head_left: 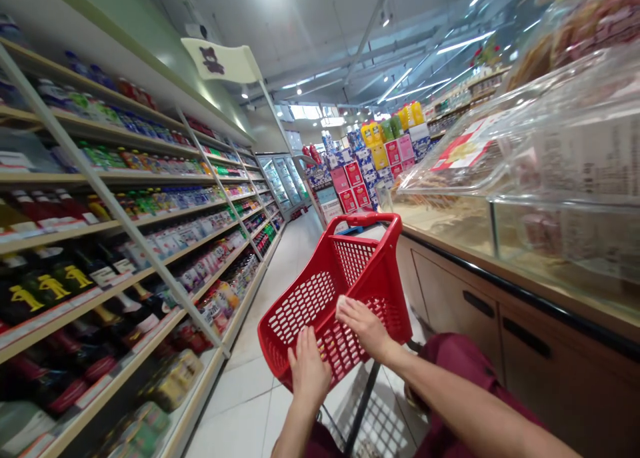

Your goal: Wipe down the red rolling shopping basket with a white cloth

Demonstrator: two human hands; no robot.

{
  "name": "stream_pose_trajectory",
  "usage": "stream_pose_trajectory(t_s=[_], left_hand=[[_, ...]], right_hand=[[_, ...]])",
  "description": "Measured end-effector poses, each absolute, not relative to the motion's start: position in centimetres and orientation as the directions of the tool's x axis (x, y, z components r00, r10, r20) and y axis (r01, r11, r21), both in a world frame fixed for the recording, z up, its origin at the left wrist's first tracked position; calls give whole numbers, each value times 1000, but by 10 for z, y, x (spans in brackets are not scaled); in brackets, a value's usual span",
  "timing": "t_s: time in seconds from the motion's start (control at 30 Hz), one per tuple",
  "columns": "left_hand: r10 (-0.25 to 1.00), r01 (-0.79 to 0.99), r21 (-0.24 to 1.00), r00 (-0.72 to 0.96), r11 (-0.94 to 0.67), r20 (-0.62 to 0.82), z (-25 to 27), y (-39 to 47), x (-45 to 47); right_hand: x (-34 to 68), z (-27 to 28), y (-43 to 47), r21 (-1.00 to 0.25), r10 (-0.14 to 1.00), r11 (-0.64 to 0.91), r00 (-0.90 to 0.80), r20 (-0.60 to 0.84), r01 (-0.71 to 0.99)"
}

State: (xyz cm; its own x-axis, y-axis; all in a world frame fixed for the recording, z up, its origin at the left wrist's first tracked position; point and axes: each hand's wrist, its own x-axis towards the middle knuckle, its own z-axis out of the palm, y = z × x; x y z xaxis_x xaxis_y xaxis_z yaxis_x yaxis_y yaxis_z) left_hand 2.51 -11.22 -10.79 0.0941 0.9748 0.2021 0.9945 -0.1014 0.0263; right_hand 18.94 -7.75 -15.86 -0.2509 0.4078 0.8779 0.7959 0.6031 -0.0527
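A red plastic shopping cart basket [345, 271] with perforated walls stands tilted in front of me on a dark metal frame. My right hand [367, 328] is at the near rim of the basket, its fingers pressed over a small folded white cloth [342, 303]. Lower and to the left, my left hand [309, 365] rests against the basket's near wall. Its fingers are stretched out and it holds nothing I can see. A blue object [353, 230] shows at the basket's far end, partly hidden by the rim.
Shelves [165, 265] of bottles and packaged goods line the left side. At my right is a wooden counter [480, 311] topped with clear plastic food boxes [550, 145]. Stacked cartons [355, 185] stand ahead, with glass-door coolers [280, 178] beyond the tiled aisle [300, 241].
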Motion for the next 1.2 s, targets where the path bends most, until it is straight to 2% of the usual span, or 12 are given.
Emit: stream_pose_trajectory(t_s=[0.1, 0.3, 0.47, 0.63, 0.83, 1.0, 1.2], left_hand=[[971, 988, 3, 154, -157, 181, -111, -112, 29], [965, 991, -17, 132, -131, 227, -105, -116, 26], [957, 986, -45, 164, -158, 239, -104, -114, 35], [949, 981, -73, 194, -181, 248, -112, -112, 41], [947, 978, -86, 208, -192, 247, -114, -116, 37], [939, 981, -86, 190, -172, 288, -116, -117, 36], [941, 983, -76, 180, -165, 285, -114, -116, 37]], right_hand=[[201, -173, -83, -8, 410, 620, -315, 856, 785], [220, -147, -81, -72, 452, 508, -195, 870, 858], [230, -157, -89, -12, 455, 580, -312, 834, 815], [241, -137, -88, -78, 445, 517, -189, 876, 852], [260, -145, -87, -42, 474, 545, -266, 839, 837], [283, -130, -81, -112, 427, 459, -108, 898, 882], [302, -145, -88, -70, 529, 472, -219, 820, 879]])
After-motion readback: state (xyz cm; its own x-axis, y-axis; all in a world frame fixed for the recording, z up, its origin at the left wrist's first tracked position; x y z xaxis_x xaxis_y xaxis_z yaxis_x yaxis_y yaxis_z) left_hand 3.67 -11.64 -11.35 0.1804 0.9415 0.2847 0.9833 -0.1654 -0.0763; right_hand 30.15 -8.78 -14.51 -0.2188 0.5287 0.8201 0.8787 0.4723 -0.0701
